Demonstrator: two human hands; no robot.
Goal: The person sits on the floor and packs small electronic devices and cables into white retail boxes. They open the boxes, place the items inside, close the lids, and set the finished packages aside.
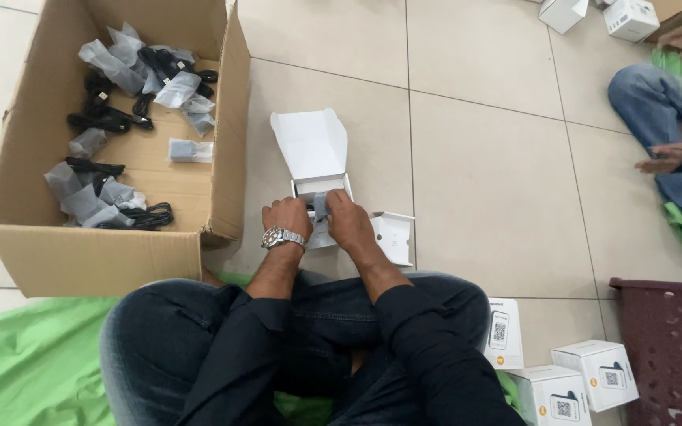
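Both hands, left point(286, 218) and right point(349, 218), pinching a grey pouch point(321, 205) inside the open white box point(313, 150).

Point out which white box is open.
The white box on the floor between both hands, its lid flipped up toward the cardboard carton. The white boxes by the right knee and those at top right are shut.

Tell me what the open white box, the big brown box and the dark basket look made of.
Small open white box: thin matte card, creased lid flap. Large brown box: corrugated cardboard, raw matte flaps. Dark maroon basket: apparently moulded plastic, with cut-out holes.
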